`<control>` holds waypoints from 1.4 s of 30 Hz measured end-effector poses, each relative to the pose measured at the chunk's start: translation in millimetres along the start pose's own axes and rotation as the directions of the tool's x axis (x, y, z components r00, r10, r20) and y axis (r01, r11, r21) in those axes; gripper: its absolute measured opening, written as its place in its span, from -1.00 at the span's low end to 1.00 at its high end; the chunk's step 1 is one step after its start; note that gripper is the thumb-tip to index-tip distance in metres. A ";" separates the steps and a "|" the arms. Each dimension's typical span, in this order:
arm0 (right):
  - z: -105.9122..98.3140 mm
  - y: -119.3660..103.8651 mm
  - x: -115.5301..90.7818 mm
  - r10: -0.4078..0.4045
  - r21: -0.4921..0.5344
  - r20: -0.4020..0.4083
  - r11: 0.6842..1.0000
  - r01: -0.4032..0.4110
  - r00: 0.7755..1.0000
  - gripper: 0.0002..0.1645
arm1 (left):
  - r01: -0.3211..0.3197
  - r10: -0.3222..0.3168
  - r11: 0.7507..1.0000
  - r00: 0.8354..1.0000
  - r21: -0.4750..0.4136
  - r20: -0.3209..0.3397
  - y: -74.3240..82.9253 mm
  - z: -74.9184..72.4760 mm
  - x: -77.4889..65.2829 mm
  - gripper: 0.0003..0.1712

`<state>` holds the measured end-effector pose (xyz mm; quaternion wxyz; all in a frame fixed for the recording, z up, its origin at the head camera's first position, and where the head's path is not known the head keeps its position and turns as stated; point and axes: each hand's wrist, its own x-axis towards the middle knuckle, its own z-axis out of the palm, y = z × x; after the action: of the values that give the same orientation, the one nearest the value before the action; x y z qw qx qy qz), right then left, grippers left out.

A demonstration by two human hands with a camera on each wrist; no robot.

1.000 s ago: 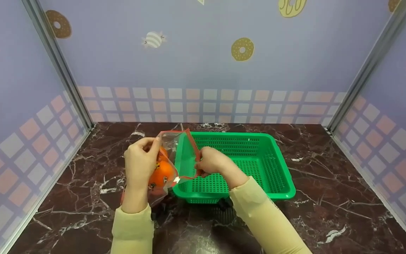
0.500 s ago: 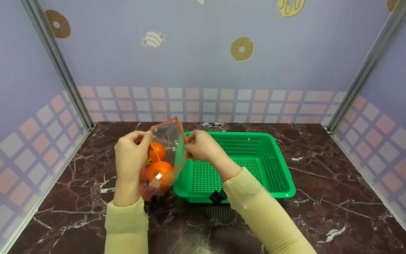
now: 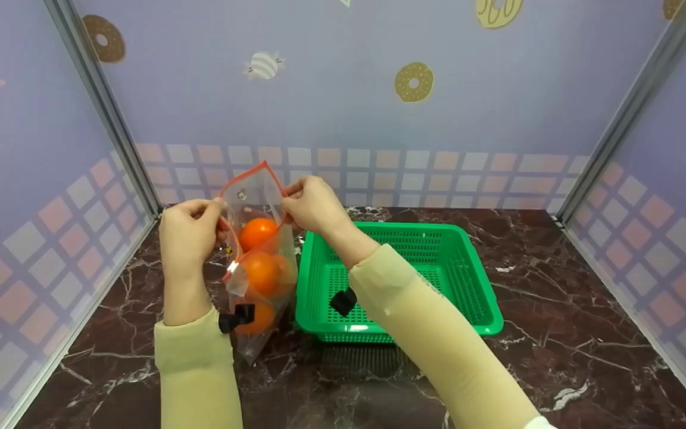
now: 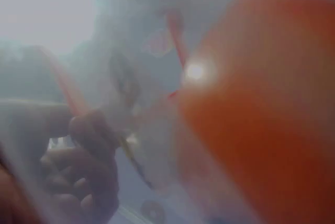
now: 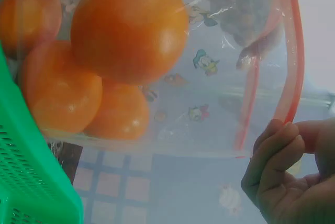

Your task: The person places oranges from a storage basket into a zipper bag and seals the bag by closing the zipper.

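A clear zip bag with a red-edged mouth hangs upright between my hands, its top spread apart. Several oranges fill its lower part; in the right wrist view they crowd one end of the bag, which has small cartoon prints. My left hand pinches the left side of the red rim between thumb and fingers. On the opposite side, my right hand pinches the rim, plain to see in the right wrist view. The left wrist view is hazy, with a large blurred orange near the lens.
A green perforated plastic basket stands right of the bag, beneath my right forearm. Dark red marbled tabletop surrounds it. Patterned lilac walls enclose the back and both sides. Black camera mounts sit at the wrists.
Both hands have moved left and up, lifting the bag from beside the basket's left edge. It now hangs more upright, and more of the oranges show. The basket has stayed put.
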<state>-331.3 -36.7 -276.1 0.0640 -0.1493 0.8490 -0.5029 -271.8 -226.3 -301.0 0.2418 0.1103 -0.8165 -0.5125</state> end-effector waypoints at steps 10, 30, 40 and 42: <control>15.8 9.7 7.3 0.037 -0.018 -0.009 0.999 -0.037 0.999 -0.52 | -0.031 -0.022 0.986 0.951 0.164 0.308 0.3 -1.1 -11.0 -0.36; 9.4 22.0 11.2 0.034 0.139 0.004 0.990 -0.034 0.999 -0.47 | -0.254 0.029 0.813 0.916 0.523 0.400 21.5 -9.4 -66.7 -0.83; -4.6 41.3 23.1 0.019 -0.013 0.020 1.000 -0.019 1.000 -0.45 | -0.092 0.084 0.996 0.968 -0.020 -0.238 -5.2 0.6 -32.4 -0.76; -7.2 46.0 25.1 0.044 -0.007 0.052 0.999 -0.043 0.998 -0.37 | -0.138 0.085 0.979 0.947 -0.153 -0.309 -8.5 3.6 -28.1 -0.75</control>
<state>-365.6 -18.0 -311.8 0.0967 -0.1441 0.8515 -0.4949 -250.1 -215.3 -317.8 0.4006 0.1193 -0.7276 -0.5440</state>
